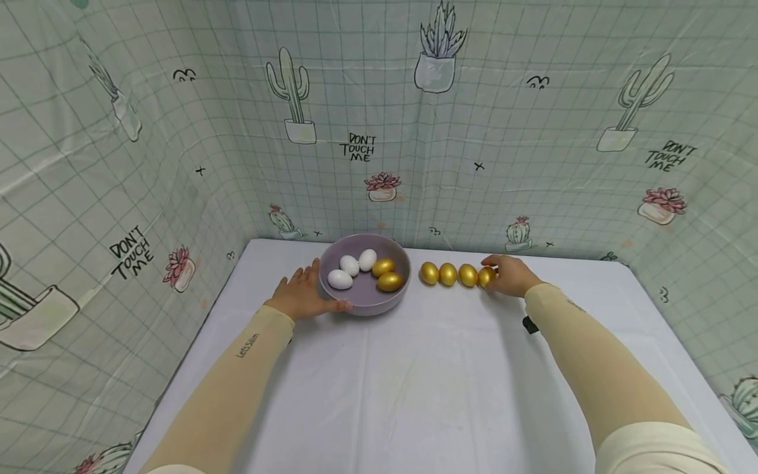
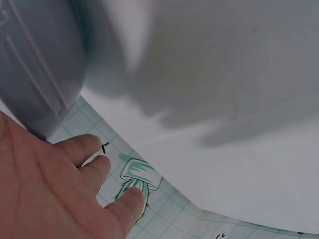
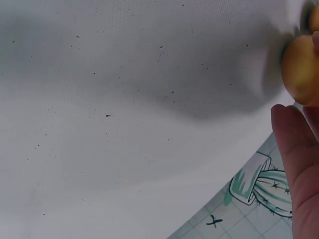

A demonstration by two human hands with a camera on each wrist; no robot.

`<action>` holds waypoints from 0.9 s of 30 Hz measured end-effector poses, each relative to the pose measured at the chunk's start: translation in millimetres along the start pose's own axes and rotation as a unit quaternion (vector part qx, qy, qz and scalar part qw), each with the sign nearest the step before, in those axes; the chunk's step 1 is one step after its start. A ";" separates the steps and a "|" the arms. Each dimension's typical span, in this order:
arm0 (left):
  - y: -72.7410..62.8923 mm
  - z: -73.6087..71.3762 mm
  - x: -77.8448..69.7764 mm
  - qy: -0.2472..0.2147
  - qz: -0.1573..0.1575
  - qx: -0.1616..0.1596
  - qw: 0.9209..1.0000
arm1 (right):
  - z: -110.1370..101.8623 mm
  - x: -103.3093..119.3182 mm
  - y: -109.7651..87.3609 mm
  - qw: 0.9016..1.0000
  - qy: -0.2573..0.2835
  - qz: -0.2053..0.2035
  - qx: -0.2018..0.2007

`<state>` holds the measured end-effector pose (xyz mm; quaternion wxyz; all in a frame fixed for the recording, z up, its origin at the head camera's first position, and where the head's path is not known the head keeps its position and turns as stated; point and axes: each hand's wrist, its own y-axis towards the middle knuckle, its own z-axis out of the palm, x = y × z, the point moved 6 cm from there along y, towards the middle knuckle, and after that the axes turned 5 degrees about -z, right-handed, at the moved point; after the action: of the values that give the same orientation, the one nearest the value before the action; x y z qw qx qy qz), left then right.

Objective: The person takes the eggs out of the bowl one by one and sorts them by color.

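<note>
In the head view a mauve bowl (image 1: pixel 368 304) holds three white eggs (image 1: pixel 349 266) and two golden eggs (image 1: pixel 389 282). My left hand (image 1: pixel 303 294) rests against the bowl's left side, thumb along the front and fingers spread; the left wrist view shows the fingers extended beside the bowl's wall (image 2: pixel 42 64). To the right of the bowl stands a row of golden eggs (image 1: pixel 448 274). My right hand (image 1: pixel 510 276) holds the rightmost golden egg (image 1: pixel 486 276) between its fingers and thumb. That egg (image 3: pixel 300 69) is partly cut off in the right wrist view.
A white table (image 1: pixel 391 388) lies under everything. Patterned cloth (image 1: pixel 474 131) hangs behind the table and along its sides. A small black object (image 1: pixel 530 324) shows beside the right forearm.
</note>
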<state>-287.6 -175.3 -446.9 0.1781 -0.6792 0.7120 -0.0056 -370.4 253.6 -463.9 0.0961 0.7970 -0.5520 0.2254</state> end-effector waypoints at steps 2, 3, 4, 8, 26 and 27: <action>-0.1 0.0 -0.2 -0.001 0.000 0.000 1.000 | -1.6 0.3 -1.2 1.000 -0.004 -0.003 0.001; -0.1 -0.1 -0.3 -0.001 0.000 0.000 1.000 | -2.6 0.1 -1.9 1.000 -0.005 -0.004 0.002; 0.3 0.1 -0.2 0.000 -0.001 0.001 1.000 | -3.8 -0.3 -2.4 1.000 -0.008 -0.005 0.003; 0.7 0.5 -0.5 0.000 0.000 0.002 1.000 | -11.2 -0.6 -5.7 1.000 -0.014 -0.007 0.005; 1.7 1.2 -0.3 0.002 0.001 0.002 1.000 | -53.3 54.3 4.1 0.998 0.004 -0.053 -0.027; 1.8 0.9 -0.7 0.002 0.002 0.001 1.000 | -53.5 59.0 5.5 0.998 0.001 -0.059 -0.029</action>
<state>-289.0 -174.3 -448.1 0.1776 -0.6778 0.7135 -0.0074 -371.9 223.6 -389.9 0.1329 0.8247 -0.5102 0.2044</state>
